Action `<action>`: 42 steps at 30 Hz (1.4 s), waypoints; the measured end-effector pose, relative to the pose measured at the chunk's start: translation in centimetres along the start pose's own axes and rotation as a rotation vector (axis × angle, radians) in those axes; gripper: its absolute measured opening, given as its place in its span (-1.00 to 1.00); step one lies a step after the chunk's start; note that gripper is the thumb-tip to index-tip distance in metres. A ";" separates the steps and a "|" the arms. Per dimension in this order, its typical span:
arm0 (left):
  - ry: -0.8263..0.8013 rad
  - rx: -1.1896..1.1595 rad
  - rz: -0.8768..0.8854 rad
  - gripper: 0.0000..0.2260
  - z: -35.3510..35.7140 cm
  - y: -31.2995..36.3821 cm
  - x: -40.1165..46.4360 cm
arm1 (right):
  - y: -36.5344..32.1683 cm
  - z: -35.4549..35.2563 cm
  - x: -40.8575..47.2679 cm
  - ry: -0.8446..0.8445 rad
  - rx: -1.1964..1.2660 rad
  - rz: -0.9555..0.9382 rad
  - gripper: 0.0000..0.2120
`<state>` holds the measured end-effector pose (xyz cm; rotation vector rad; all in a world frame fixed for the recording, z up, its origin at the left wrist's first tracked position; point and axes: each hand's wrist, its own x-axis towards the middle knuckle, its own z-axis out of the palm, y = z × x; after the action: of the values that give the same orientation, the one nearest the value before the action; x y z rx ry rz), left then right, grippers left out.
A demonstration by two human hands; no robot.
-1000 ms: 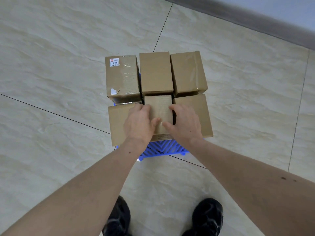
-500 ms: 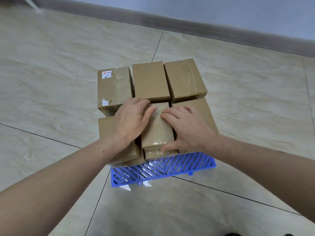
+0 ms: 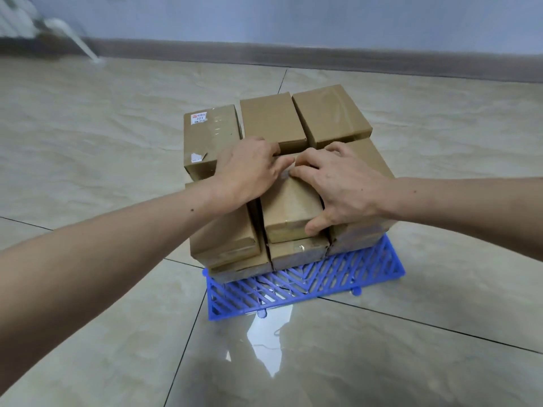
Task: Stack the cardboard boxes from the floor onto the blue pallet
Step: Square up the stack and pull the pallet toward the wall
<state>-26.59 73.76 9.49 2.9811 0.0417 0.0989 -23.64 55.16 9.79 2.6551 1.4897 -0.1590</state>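
Brown cardboard boxes stand two layers high on the blue pallet (image 3: pixel 308 283), whose front strip is bare. The top layer has a labelled box (image 3: pixel 210 136) at the back left, two plain ones (image 3: pixel 271 118) (image 3: pixel 329 113) beside it, and a front row. My left hand (image 3: pixel 249 171) lies flat on the middle front box (image 3: pixel 289 207), its palm partly over the front left box (image 3: pixel 223 233). My right hand (image 3: pixel 343 183) grips that middle box, with fingers over its top and the thumb on its front face. The front right box (image 3: pixel 370 160) is half hidden under my right hand.
Glossy beige floor tiles (image 3: pixel 411 348) surround the pallet on all sides. A grey skirting and pale wall (image 3: pixel 323 24) run across the back. A white pipe (image 3: pixel 76 39) slants down to the floor at the far left.
The view has dropped lower and closer to the stack. Both hands stay on the middle front box; my right thumb has come down onto its front face.
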 end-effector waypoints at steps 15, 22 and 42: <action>0.023 -0.009 0.072 -0.63 0.1 0.0 -0.9 | -0.4 0.2 -0.4 -0.006 -0.024 -0.005 -0.11; -0.020 -0.040 0.057 -0.68 0.5 -0.3 -0.2 | -0.1 0.1 -0.4 0.010 -0.057 -0.030 -0.11; -0.109 -0.135 0.220 -0.70 0.0 -1.8 -1.4 | -1.0 -0.3 -1.6 -0.006 -0.070 -0.074 -0.18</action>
<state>-28.03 75.53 9.11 2.8398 -0.2936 -0.0346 -25.34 54.32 10.28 2.5441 1.5630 -0.1180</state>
